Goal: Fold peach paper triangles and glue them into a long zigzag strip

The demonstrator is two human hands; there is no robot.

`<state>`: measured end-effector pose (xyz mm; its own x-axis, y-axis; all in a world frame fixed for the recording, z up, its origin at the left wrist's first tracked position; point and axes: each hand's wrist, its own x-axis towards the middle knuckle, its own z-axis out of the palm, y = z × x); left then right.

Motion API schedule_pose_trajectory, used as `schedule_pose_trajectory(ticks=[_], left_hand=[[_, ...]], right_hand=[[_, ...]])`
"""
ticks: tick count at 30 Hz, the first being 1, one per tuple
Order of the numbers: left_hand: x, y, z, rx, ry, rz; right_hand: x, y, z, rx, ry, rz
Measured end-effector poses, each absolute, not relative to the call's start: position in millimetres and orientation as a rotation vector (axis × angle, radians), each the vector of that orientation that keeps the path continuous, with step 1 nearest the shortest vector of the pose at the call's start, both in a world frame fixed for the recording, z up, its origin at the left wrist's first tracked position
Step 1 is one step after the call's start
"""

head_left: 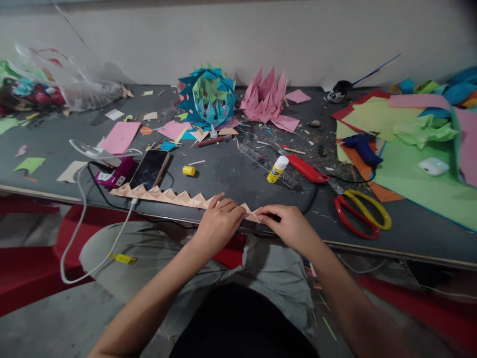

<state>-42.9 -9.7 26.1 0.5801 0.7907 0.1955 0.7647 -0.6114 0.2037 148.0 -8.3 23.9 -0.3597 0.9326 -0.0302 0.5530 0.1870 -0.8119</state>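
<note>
A long strip of folded peach paper (167, 196), with a row of pointed triangles along its top, lies near the table's front edge. My left hand (221, 221) rests over the strip toward its right part, thumb and fingers closed on it. At the strip's right end my right hand (286, 223) pinches the paper between thumb and fingers. An uncapped glue stick (276, 170) stands upright just beyond my right hand. Its yellow cap (189, 170) lies farther left, beyond the strip.
Scissors (359, 211) and a red-handled cutter (307, 169) lie to the right. A phone (151, 169) and a purple power block (115, 171) with cables sit at left. Blue (212, 99) and pink (264, 97) folded-paper rings stand at the back. Paper sheets (428, 164) cover the right side.
</note>
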Motion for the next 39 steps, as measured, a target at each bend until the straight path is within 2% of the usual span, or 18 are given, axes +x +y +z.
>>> schedule_pose_trajectory(ticks=[19, 39], left_hand=[[-23, -22, 19, 2.761, 1.664, 0.537], [-20, -23, 24, 2.680, 1.731, 0.412]], right_hand=[[139, -23, 12, -1.379, -2.226, 0.533], [141, -25, 11, -1.409, -2.202, 0.564]])
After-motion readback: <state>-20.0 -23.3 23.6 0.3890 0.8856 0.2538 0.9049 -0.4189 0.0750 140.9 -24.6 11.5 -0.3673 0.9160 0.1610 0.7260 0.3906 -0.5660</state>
